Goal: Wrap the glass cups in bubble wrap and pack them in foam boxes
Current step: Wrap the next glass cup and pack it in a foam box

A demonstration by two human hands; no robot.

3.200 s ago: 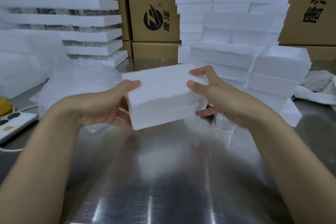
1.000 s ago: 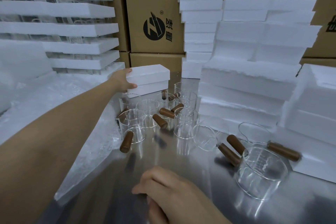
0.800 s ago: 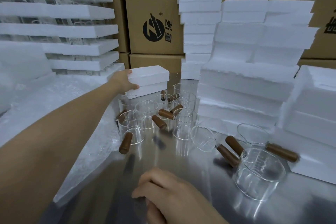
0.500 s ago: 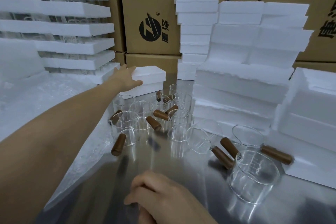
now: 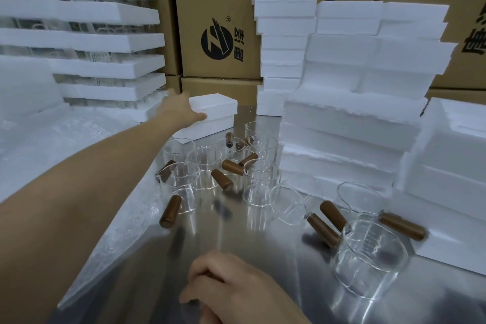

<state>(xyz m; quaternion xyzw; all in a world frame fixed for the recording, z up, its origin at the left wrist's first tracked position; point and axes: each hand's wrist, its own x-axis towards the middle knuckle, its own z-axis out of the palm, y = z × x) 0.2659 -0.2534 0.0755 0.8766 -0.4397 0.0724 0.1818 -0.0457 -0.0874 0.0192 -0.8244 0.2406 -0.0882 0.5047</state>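
Note:
A closed white foam box (image 5: 218,109) lies at the back of the steel table (image 5: 252,239), in front of the cardboard cartons. My left hand (image 5: 181,110) reaches out to it, fingers straight and spread, fingertips on its near top edge. Several glass cups with brown wooden handles (image 5: 207,171) stand clustered mid-table. Three more cups are at the right, the nearest and largest (image 5: 370,258) among them. My right hand (image 5: 231,287) is at the bottom centre, fingers curled round what looks like a glass cup's brown handle, mostly hidden under the hand.
Bubble wrap sheets (image 5: 79,166) cover the left of the table. Foam boxes are stacked on the right (image 5: 355,118) and at the back centre (image 5: 284,42). Foam trays with glassware are piled at the left rear (image 5: 84,42). Cardboard cartons (image 5: 218,21) line the back.
Both hands held the foam box at first. The left hand then set it down at the back, and its grip has now loosened to spread fingers. The right hand stays low.

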